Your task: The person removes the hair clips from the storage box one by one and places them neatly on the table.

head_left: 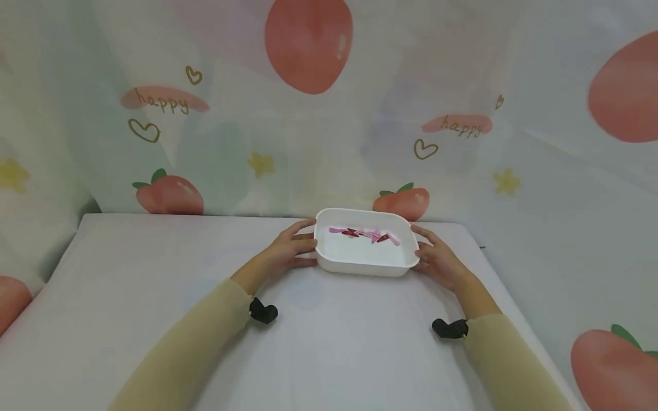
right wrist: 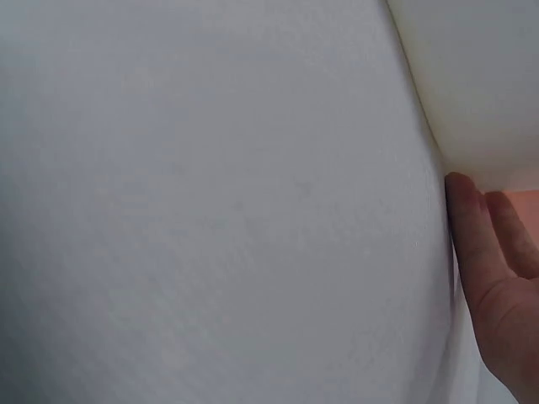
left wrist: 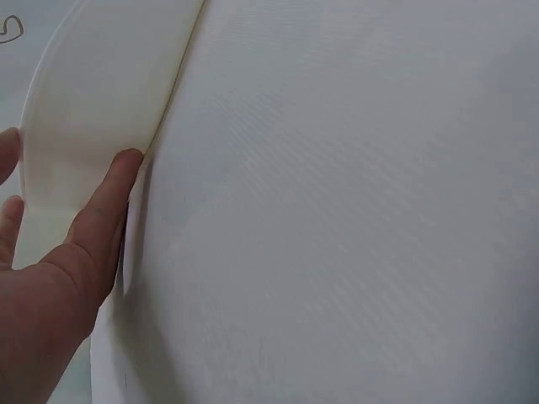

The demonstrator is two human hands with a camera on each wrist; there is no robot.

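Note:
A white rectangular plastic container (head_left: pixel 362 265) with rounded corners stands near the far edge of the table. Inside it, a line of small slim pieces (head_left: pixel 384 237) in pink and dark red lies along the bottom; they are too small to name surely. My left hand (head_left: pixel 280 251) touches its left end with straight, spread fingers. At the opposite end, the fingers of my right hand (head_left: pixel 439 260) rest against the wall. Both wrist views show the container's outer wall low by the tabletop, with a straight thumb (left wrist: pixel 105 210) at its lower edge in the left one.
The table wears a white cloth (head_left: pixel 319 342). Behind it hangs a curtain (head_left: pixel 329 142) printed with peaches, hearts and "happy" lettering, close beyond the container. Black wrist devices (head_left: pixel 264 311) sit at both beige sleeve cuffs. The table's right edge runs beside my right arm.

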